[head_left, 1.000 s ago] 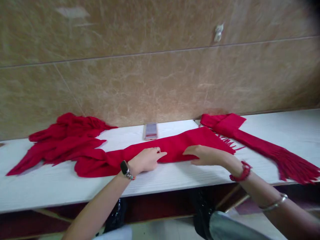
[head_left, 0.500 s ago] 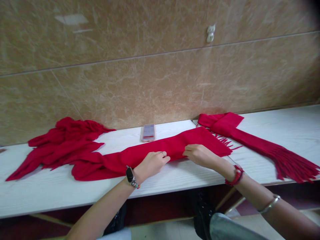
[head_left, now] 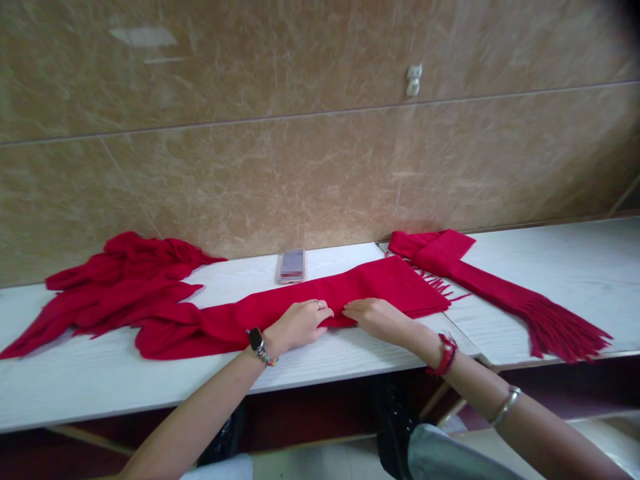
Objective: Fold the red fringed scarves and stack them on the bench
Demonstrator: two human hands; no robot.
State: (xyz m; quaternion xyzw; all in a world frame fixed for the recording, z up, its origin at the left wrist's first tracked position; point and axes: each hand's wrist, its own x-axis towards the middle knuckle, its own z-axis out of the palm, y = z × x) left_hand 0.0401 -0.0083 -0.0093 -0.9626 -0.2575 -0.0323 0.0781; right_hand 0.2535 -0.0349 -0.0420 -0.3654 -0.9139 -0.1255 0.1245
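A red scarf (head_left: 370, 277) lies lengthwise in front of me, flat and folded at its right part and wrinkled toward the left. My left hand (head_left: 300, 323) is closed at the scarf's near edge, a ring on one finger. Just right of it, my right hand (head_left: 377, 320) has its fingers together on the same edge, a short gap from the left. Both sets of fingertips are partly hidden against the cloth. Fringe shows at the scarf's far right corner.
The white bench top (head_left: 60, 393) runs along a brown marbled wall (head_left: 280, 187). A crumpled heap of red cloth (head_left: 135, 273) lies at left, a fringed red scarf (head_left: 505, 293) at right. Behind the middle scarf is a phone (head_left: 292, 265). A small white cat-shaped piece (head_left: 414, 80) is on the wall.
My right hand has slid left along the scarf's near edge, closer to my left hand. The left hand still sits at the edge. The view has shifted slightly.
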